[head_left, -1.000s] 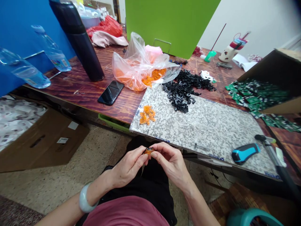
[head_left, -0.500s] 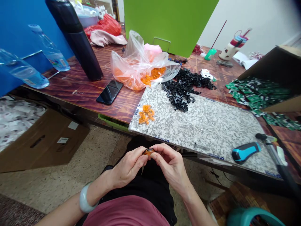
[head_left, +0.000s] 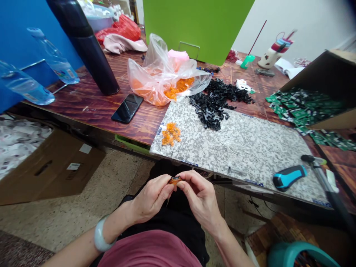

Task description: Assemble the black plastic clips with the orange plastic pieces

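Between both hands, above my lap, is a small orange plastic piece [head_left: 175, 181] with a black part along its upper side. My left hand [head_left: 152, 196] pinches its left end between thumb and fingers. At the other end, my right hand [head_left: 200, 194] pinches it the same way. The fingers hide much of the piece. Beyond the hands, a small group of loose orange plastic pieces [head_left: 171, 134] lies on the speckled grey board [head_left: 244, 148]. A heap of black plastic parts [head_left: 211, 105] rests at the board's far edge.
An orange-filled plastic bag [head_left: 155, 89], a phone [head_left: 127, 108] and a dark flask [head_left: 97, 59] stand or lie at left. A blue-black tool handle [head_left: 289, 178] and a hammer [head_left: 322, 174] lie right. Green circuit boards [head_left: 303, 107] spill from a box. A teal bucket [head_left: 294, 250] sits below.
The whole view has shifted slightly, so the table things appear a little further left. Both hands keep their pinch on the orange piece, with hardly any visible movement.
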Demonstrator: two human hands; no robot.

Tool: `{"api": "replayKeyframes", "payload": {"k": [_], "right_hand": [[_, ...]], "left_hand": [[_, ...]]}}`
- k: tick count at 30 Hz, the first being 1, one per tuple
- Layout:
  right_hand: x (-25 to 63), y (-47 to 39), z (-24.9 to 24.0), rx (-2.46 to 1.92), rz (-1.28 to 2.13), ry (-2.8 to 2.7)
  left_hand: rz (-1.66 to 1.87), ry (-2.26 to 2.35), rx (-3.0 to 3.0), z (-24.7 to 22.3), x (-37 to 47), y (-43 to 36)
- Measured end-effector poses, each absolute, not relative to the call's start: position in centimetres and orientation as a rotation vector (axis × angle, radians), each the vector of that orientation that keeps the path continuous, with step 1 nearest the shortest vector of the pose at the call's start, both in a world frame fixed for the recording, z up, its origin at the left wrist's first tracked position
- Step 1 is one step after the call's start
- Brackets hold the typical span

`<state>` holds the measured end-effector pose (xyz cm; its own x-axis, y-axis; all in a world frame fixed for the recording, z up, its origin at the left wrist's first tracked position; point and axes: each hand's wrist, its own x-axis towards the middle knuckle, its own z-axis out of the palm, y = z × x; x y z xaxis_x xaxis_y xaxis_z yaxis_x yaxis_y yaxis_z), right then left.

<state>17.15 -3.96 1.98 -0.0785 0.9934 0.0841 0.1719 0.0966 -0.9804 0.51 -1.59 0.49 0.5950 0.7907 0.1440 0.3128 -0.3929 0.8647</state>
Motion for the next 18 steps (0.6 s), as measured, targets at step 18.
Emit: {"api": "replayKeyframes", "payload": {"k": [18], "right_hand": [[17.6,-4.2,0.8,-1.197,1.103,-1.455]], "left_hand": [[0.683,0.850,2.007,0.0,0.5,-1.0]]}}
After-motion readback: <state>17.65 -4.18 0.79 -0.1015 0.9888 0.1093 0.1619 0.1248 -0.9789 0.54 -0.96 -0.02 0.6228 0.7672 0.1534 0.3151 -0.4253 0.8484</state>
